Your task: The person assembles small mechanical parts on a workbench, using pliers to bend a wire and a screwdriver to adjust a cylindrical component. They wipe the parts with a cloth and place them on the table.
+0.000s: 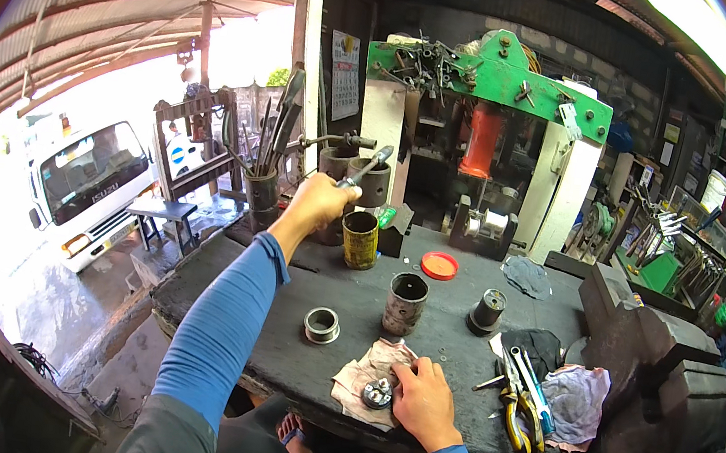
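My left hand (324,202) reaches to the back of the bench. It is closed around a slim metal tool (371,165) with a thicker end, perhaps a ratchet; the tool points up and away over some dark upright metal cylinders (375,186). Below that hand stands a yellow, grimy can (360,243). My right hand (428,406) rests, fingers loosely extended, on a stained pinkish cloth (354,374) near the front edge. Beside its thumb side, on the cloth, sits a small round dark part (377,394) with shiny metal pieces on top.
On the bench are a hollow metal cylinder (406,305), a metal ring (322,325), a dark cylindrical part (489,310) and a red lid (439,265). Yellow-handled pliers (516,419) lie by a crumpled rag (576,403). A large vise (653,356) stands right; a green press (500,72) behind.
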A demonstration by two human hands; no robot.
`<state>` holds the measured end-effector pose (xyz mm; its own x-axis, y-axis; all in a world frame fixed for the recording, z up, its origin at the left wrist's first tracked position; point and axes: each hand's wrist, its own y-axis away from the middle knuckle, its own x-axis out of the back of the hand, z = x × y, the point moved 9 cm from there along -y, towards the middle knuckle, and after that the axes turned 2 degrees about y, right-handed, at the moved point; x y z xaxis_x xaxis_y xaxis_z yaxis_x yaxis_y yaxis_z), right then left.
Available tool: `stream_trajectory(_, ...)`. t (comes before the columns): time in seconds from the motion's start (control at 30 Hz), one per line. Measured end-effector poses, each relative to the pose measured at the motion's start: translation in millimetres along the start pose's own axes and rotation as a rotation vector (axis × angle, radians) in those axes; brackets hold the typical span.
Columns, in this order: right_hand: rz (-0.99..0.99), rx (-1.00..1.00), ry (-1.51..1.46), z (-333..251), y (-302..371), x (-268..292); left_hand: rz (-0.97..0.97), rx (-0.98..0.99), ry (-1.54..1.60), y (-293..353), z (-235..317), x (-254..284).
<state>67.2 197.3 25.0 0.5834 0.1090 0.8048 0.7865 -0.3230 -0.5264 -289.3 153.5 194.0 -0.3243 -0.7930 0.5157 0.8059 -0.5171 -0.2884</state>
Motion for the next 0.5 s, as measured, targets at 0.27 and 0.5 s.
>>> stream_trajectory(0.27,-0.006,-0.018,0.001,2,4,0,0.027,0.115,0.015,-6,13,0)
stream_trajectory(0.5,0.006,-0.015,0.021,6,3,-3,0.009,0.018,0.103,-2,16,17)
